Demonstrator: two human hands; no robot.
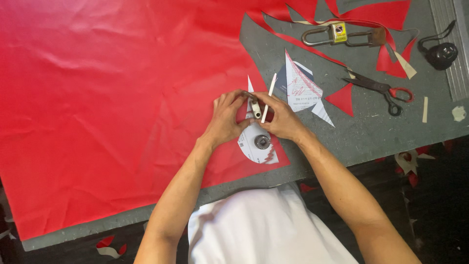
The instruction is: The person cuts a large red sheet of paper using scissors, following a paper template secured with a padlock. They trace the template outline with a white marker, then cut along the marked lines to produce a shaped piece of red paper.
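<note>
**Hands.** Your left hand (pixel 225 117) and right hand (pixel 282 116) meet at the middle of the view, fingertips almost touching. The left-hand fingers are pinched together on a small metal clip-like piece (pixel 255 108). The right hand is closed on a white marking stick (pixel 268 98), which points toward 1 o'clock and rises above the knuckles. What exactly the metal piece is cannot be told.

**Under the hands.** White paper pattern (pixel 254 144), curved at its lower edge, lying on the red sheet at 6 o'clock from the fingers. A round metal weight (pixel 262 142) sits on it, just below the right thumb.

**Work surface.** Red sheet material (pixel 107 98) covers the left and centre of the grey table (pixel 371 132); its cut edge runs past your hands.

**At 1 to 2 o'clock of the hands.**
- Printed paper scrap (pixel 300 88), triangular, just beside the stick's tip.
- Red triangular offcut (pixel 343 99), near the paper scrap.
- Scissors with red handles (pixel 383 90), lying flat, well apart from your right hand.

**At 12 to 1 o'clock, far edge.**
- Large padlock with yellow label (pixel 337 34), lying among red strips (pixel 386 44).
- Black rounded object with cord (pixel 441 54), at the far right corner.

**Foreground.** White garment (pixel 259 230) at 6 o'clock, between your forearms.
</note>
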